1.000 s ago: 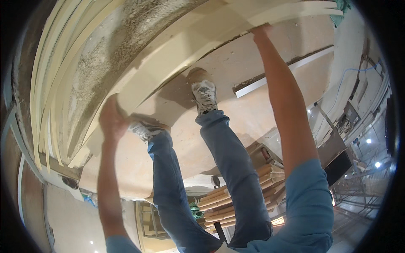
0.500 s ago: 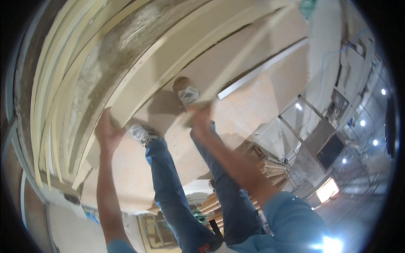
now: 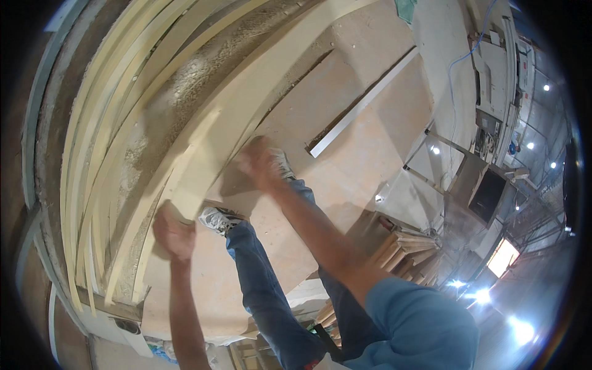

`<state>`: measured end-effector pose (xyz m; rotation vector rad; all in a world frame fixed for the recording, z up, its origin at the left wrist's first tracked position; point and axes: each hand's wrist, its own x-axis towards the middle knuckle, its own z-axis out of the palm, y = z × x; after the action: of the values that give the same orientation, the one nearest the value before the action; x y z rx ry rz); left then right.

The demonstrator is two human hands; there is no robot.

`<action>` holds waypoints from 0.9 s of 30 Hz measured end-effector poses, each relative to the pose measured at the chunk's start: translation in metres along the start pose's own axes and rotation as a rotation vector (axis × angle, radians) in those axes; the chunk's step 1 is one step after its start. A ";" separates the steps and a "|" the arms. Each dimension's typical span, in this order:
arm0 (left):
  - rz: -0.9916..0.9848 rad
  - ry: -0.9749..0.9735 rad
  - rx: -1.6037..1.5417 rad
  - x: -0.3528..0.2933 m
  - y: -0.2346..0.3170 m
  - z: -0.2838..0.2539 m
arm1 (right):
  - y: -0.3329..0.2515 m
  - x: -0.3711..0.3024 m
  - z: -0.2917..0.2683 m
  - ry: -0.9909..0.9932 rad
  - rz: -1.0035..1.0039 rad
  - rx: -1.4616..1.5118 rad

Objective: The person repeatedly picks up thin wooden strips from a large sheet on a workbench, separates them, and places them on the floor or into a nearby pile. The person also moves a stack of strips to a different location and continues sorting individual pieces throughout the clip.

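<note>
Long pale wooden boards [image 3: 213,139] lie side by side, running from the lower left toward the top. My left hand [image 3: 175,232] is at their near end, its fingers closed about the end of a board. My right hand [image 3: 256,163] hovers near the right edge of the boards, above my right shoe [image 3: 282,164]. Motion smears its fingers, so their shape is unclear, and no strip shows in it. My left shoe [image 3: 220,219] stands on the brownish sheet just right of the left hand.
Thin pale strips [image 3: 92,179] lie in a bundle at the left. A white-edged bar [image 3: 364,102] rests beside a dark slot in the sheet [image 3: 370,179]. Stacked wood [image 3: 394,253] lies right of my legs. A green cloth [image 3: 406,9] is at the top.
The long pale strip in my right hand has left it and now appears to lie among the boards. That hand has moved left; my left hand has shifted slightly down and right.
</note>
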<state>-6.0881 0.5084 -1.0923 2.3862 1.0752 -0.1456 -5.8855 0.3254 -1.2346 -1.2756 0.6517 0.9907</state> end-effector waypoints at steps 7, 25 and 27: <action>-0.090 -0.023 -0.021 -0.109 0.046 0.014 | -0.227 0.035 0.006 -0.149 -0.065 0.063; -0.748 -0.458 0.620 -0.261 -0.194 0.005 | -0.001 -0.093 0.054 -0.485 0.592 -0.653; -0.950 -0.673 0.703 -0.246 -0.211 0.004 | 0.003 -0.078 0.069 -0.795 0.282 -1.642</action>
<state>-6.4083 0.4581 -1.1087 1.7962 1.8588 -1.7356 -5.9322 0.3738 -1.1553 -1.8749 -0.8866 2.2608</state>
